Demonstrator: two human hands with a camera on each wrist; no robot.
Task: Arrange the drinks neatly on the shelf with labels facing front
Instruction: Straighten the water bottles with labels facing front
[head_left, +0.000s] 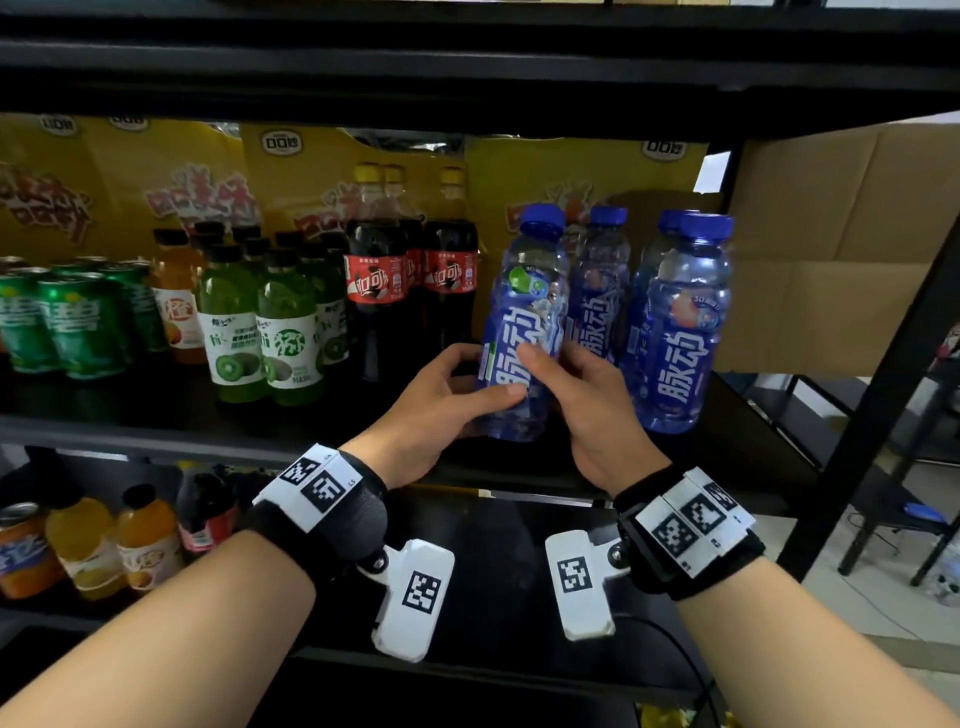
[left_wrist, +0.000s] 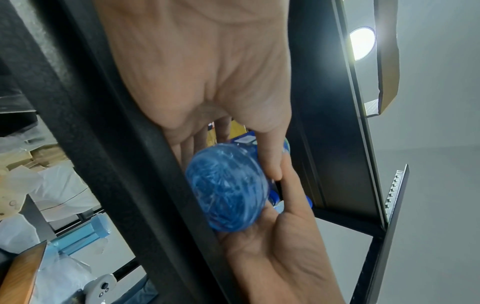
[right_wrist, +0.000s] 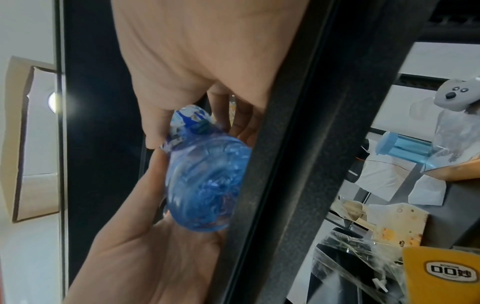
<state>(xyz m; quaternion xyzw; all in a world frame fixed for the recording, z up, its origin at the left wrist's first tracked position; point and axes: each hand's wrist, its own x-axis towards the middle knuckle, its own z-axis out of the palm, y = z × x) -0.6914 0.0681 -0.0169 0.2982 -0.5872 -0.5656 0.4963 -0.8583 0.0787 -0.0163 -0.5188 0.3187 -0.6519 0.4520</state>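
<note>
A blue sports-drink bottle (head_left: 522, 317) with white characters on its label tilts slightly left above the front of the black shelf (head_left: 156, 421). My left hand (head_left: 441, 400) grips its lower left side and my right hand (head_left: 576, 395) grips its lower right side, thumbs across the label. Both wrist views look up at the bottle's round blue base (left_wrist: 228, 189) (right_wrist: 205, 185), with the left hand (left_wrist: 207, 82) and the right hand (right_wrist: 197, 61) wrapped around it. More blue bottles (head_left: 675, 322) stand upright to the right.
Cola bottles (head_left: 379, 275), green kiwi drink bottles (head_left: 260, 322), an orange juice bottle (head_left: 174, 296) and green cans (head_left: 62, 322) stand to the left. Yellow cartons (head_left: 311, 171) line the back. Orange bottles (head_left: 83, 540) sit on the lower shelf. A black upright post (head_left: 883, 379) frames the right.
</note>
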